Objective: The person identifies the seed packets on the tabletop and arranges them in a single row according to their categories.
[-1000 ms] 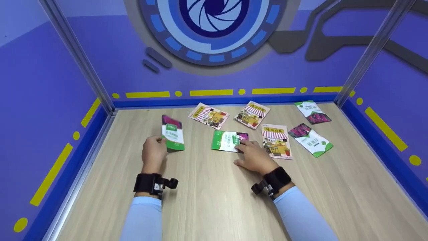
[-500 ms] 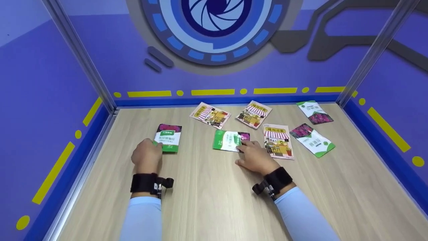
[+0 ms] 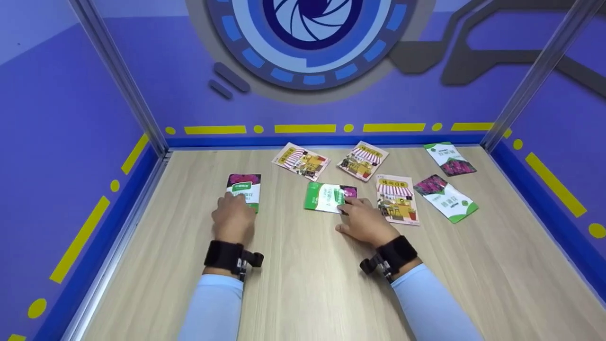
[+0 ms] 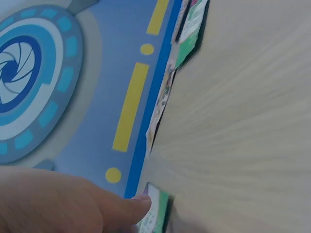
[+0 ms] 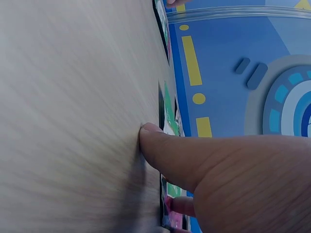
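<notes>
In the head view, a green-and-white seed packet with magenta flowers (image 3: 246,185) lies on the left side of the table. My left hand (image 3: 233,218) covers its lower left part, fingers on its face; in the left wrist view the thumb (image 4: 129,208) reaches along the packet (image 4: 158,212). A second such packet (image 3: 324,196) lies sideways near the middle. The fingers of my right hand (image 3: 367,222) rest on its flowered end, hiding part of it. The right thumb (image 5: 160,141) is out straight, its tip at the tabletop in the right wrist view.
Pink packets with a striped-awning shop picture lie behind (image 3: 301,161), (image 3: 363,161) and right of my right hand (image 3: 397,200). Two more green-and-white packets (image 3: 450,159), (image 3: 447,199) lie at the right. Blue-purple panels (image 3: 303,109) wall the wooden table (image 3: 303,284).
The left packet has gone from tilted up in my left hand to flat on the table. My left hand has shifted right over it. The right hand stays on its packet.
</notes>
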{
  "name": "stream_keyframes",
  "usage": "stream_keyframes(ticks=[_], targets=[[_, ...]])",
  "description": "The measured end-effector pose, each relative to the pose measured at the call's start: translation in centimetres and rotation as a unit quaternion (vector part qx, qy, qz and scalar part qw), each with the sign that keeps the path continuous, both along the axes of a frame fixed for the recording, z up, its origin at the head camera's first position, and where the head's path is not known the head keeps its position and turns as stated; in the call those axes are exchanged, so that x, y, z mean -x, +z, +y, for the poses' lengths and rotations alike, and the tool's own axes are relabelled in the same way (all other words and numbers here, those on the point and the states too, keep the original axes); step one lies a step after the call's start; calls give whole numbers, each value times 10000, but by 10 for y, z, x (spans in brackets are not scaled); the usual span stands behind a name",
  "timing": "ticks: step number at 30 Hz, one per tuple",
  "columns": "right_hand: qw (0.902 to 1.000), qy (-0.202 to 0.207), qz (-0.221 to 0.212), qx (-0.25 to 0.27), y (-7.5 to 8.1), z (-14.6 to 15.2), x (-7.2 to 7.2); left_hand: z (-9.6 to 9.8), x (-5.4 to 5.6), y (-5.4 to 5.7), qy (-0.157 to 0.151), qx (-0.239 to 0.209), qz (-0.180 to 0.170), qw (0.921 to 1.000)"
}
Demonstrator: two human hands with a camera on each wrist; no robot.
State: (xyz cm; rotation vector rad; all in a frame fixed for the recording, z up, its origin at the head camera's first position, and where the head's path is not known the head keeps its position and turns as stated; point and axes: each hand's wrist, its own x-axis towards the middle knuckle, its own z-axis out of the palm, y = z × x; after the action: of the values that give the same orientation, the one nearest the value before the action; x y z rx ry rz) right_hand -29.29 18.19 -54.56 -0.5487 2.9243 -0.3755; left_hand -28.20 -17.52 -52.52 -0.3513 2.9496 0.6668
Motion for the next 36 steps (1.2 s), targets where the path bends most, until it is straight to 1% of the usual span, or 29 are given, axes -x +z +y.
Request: stream_keyframes(ticks=[3,6,7,9,12,16,23,27,36], targets=[[10000,24,8,-17,0,0,0,0,-2,-3,-94,91,-139,9998],[10000,13,10,-23,0,-1,-1,-8,-4,-4,-59,125,-258,9996],[10000,7,12,-16,0,-1,-1,-12,-4,-4,-2,92,-278,9996],[10000,9,16,7,0,-1,-1,-20,-4,-6,92,71,-294,9995],[10000,47,36,12,-1,-1,-1,-30,-5,-8,104,202,-273,9994],[10000,32,42,-14,0,0,0,-38,-5,-9,49,355,-214,9991],[9999,70,142,-44,0,0,-1,-49,-2,-12,212,352,-446,9982],[9999,59,132,-19,1,0,-2,-55,-1,-14,322,296,-488,9978],[9998,120,171,-53,1,1,-2,-60,1,-15,367,193,-582,9974]])
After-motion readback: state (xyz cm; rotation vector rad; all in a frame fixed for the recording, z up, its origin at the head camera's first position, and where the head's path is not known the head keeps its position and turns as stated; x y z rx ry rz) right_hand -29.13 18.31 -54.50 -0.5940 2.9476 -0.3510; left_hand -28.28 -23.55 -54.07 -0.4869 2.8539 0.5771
